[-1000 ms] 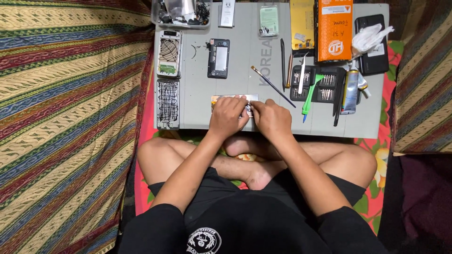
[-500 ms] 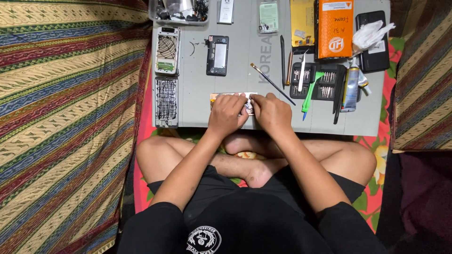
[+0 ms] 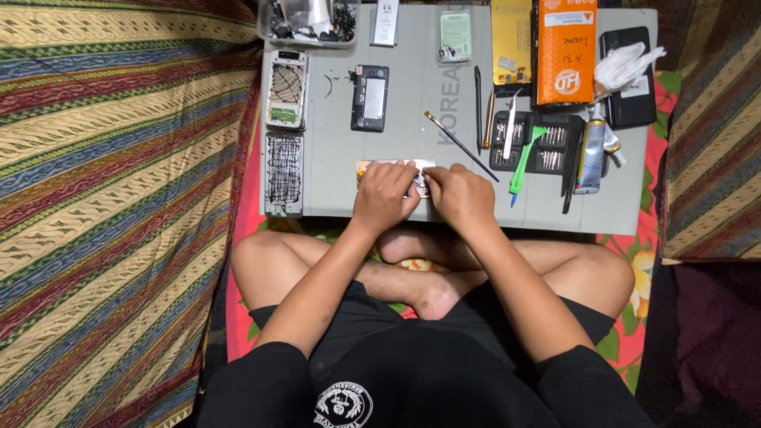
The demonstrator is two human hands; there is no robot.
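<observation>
I sit cross-legged behind a low grey work mat. A small flat phone part, pale with an orange left end, lies near the mat's front edge. My left hand covers its left half with fingers curled on it. My right hand presses on its right end, fingertips meeting the left hand's. Most of the part is hidden under both hands.
On the mat lie a phone frame, a glue-streaked back panel, a black opened phone, a thin brush, a bit set with green tweezers, an orange box and a parts tray. Striped fabric surrounds the mat.
Both hands stay on the small part at the mat's front edge, with only slight finger shifts. The view has moved a little.
</observation>
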